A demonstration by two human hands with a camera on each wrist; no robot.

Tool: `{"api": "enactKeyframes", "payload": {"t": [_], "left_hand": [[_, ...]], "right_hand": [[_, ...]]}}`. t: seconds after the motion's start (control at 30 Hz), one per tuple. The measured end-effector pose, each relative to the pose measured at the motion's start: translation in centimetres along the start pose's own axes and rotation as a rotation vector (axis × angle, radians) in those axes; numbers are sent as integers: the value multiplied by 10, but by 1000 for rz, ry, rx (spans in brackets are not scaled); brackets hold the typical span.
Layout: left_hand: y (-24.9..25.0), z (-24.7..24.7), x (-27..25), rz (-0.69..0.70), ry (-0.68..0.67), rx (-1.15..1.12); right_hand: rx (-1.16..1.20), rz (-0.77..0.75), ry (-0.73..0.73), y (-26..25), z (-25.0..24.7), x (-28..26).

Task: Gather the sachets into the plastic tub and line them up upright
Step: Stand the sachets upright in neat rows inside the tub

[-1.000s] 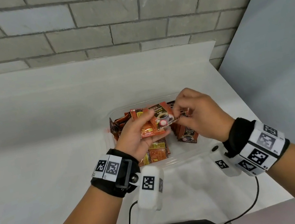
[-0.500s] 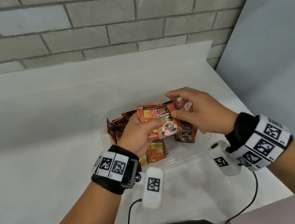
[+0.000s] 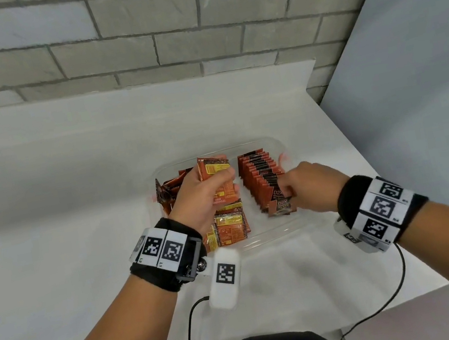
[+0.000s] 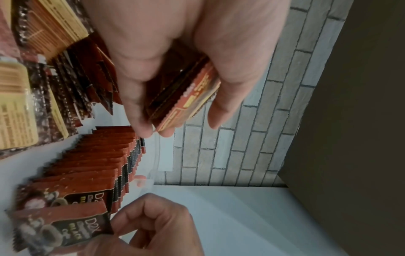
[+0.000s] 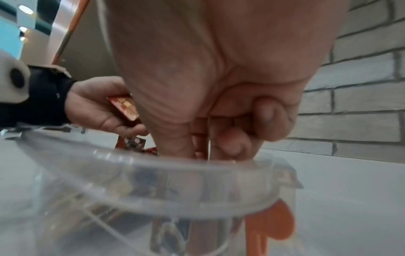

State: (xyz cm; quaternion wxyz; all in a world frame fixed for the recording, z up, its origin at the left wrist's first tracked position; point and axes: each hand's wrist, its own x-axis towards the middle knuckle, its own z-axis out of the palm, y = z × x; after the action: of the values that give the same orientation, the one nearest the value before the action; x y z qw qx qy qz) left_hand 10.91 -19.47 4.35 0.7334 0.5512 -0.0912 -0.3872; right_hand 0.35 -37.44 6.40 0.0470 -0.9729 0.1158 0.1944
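A clear plastic tub [image 3: 274, 236] stands on the white table. Along its right side runs a row of upright orange-brown sachets [image 3: 260, 175] [image 4: 94, 161]. My right hand [image 3: 307, 188] pinches one sachet [image 3: 281, 207] [image 4: 59, 228] at the near end of that row, low inside the tub. My left hand [image 3: 206, 194] [image 4: 175, 104] hovers over the tub's middle and grips a small stack of sachets [image 3: 217, 180] [image 4: 186, 97]. More sachets [image 3: 227, 226] lie loose under it, and others lean at the tub's left side [image 3: 167, 192].
A grey brick wall [image 3: 133, 36] rises behind the table, and a pale panel [image 3: 416, 106] closes off the right. The table's right edge [image 3: 366, 163] runs close to the tub. An orange clip [image 5: 269, 225] hangs on the tub's right wall. Cables trail from my wrists.
My right hand has taken a sachet off the stack in my left hand and carried it down and right to the near end of the upright row. My left hand stayed over the tub.
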Motion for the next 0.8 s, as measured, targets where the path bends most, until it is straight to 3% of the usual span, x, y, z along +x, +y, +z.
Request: {"api": "enactKeyframes", "payload": {"t": [0.23, 0.43, 0.8], "left_hand": [[-3, -2, 0, -15, -3, -3], [-5, -2, -1, -18, 1, 0], [-7, -2, -1, -28, 11, -6]], "right_hand": [[-282, -40, -7, -9, 7, 7], [-338, -52, -25, -11, 9, 10], [-367, -73, 109, -4, 12, 15]]}}
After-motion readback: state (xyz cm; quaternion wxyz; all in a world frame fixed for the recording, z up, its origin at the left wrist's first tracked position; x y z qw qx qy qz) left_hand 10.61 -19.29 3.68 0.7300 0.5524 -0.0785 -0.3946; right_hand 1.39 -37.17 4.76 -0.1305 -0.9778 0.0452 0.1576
